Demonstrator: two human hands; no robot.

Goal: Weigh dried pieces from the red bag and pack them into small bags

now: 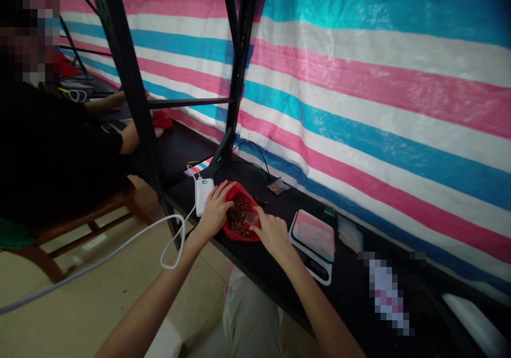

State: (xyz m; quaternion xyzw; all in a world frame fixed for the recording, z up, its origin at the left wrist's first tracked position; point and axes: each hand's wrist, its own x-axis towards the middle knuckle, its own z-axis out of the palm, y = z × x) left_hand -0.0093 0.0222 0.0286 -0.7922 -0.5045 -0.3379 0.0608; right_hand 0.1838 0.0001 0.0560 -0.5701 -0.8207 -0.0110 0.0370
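A red bag (242,236) lies opened on the black shelf, filled with small brown pieces (238,209) that look like seeds or dried bits. My left hand (215,211) grips the bag's left rim, thumb inside and fingers along the outer edge. Over the right side of the contents, my right hand (273,232) pinches a small clear plastic item (251,219), perhaps a scoop or little bag; its exact kind is unclear. Just right of that hand sits a white digital scale (313,238) with a shiny flat top.
A white power bank (205,196) with a white cable (171,218) stands left of the bag. Behind lies a small clear packet (278,186) of brown pieces. Clear plastic bags (350,234) rest beyond the scale. Black rack posts (128,71) divide me from a seated person (51,150).
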